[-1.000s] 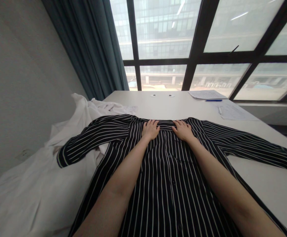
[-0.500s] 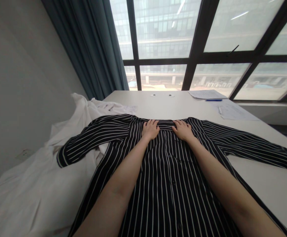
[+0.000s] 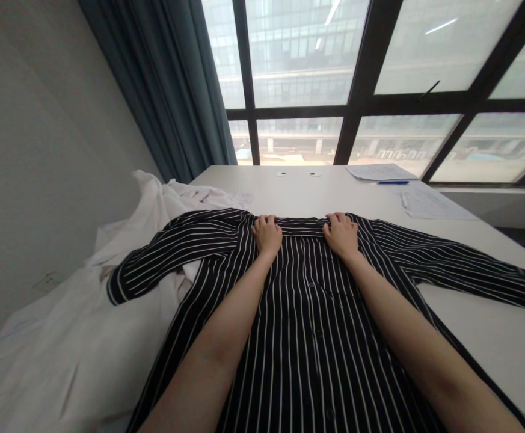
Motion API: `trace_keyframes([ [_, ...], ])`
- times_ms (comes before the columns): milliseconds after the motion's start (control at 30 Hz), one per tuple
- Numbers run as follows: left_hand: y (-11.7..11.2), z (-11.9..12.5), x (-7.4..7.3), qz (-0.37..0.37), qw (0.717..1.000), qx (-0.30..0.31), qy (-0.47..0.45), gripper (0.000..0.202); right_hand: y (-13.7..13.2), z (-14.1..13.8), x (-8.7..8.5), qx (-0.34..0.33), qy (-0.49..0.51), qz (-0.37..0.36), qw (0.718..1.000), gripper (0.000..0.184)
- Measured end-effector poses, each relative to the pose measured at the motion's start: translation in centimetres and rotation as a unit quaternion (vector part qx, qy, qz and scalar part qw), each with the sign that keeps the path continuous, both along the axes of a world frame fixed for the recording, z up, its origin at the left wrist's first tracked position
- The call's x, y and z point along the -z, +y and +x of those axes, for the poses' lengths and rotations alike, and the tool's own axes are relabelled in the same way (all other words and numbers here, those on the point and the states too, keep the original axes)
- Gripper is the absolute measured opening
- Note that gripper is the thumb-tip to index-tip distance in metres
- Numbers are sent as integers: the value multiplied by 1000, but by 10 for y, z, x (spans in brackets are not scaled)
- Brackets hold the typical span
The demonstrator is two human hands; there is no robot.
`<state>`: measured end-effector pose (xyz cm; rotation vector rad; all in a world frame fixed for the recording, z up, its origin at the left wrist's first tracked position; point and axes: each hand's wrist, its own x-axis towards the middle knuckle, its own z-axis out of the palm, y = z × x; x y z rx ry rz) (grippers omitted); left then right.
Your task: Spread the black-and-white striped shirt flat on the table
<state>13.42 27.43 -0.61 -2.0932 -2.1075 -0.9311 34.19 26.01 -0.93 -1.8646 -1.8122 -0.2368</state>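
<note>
A black shirt with thin white stripes point(image 3: 311, 325) lies spread out, buttoned front up, on the white table point(image 3: 478, 337), with both sleeves stretched out to the sides. My left hand point(image 3: 266, 233) rests on the left end of the collar, its fingers curled over the collar's edge. My right hand point(image 3: 342, 233) sits on the right end of the collar, fingers bent the same way. Both forearms lie along the shirt's front.
A heap of white cloth point(image 3: 109, 313) lies at the table's left, partly under the left sleeve. Papers point(image 3: 420, 204) and a blue pen point(image 3: 392, 182) sit at the far right by the window. A dark curtain point(image 3: 167, 90) hangs at the back left.
Both hands have slid apart along the collar, the left one leftward and the right one rightward. Their fingers, flat before, are now curled at the collar's edge.
</note>
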Motion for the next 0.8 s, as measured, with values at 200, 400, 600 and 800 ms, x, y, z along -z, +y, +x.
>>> trace_keyframes([
  [200, -1, 1, 0, 9, 998, -50, -22, 29, 7, 9, 6, 7, 47, 15, 999, 36],
  [400, 0, 0, 1, 10, 998, -44, -44, 30, 12, 13, 10, -44, 95, 40, 994, 33],
  [600, 4, -4, 0, 7, 997, 10, -78, 33, 14, 17, 13, -84, 130, 67, 986, 31],
  [800, 9, -5, 2, 5, 995, 55, -84, 37, 15, 18, 12, -118, 136, 76, 981, 30],
])
